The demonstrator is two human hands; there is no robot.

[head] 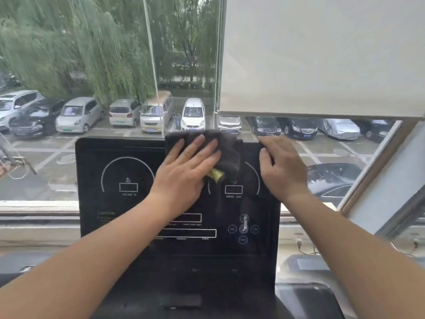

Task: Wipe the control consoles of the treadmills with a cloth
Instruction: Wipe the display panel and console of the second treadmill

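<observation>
The left hand (pixel 184 171), fingers straight, pressed the dark grey cloth (pixel 230 153) at twelve o'clock on the treadmill console (pixel 103 217); the right hand (pixel 282 169) gripped its two o'clock edge, fingertips hidden.

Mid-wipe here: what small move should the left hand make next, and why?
Likely slide the cloth leftward along the console top. The left hand presses it flat at top centre, the left dial lies uncovered beside it, and the right hand grips the console's upper right edge, steadying it.
</observation>
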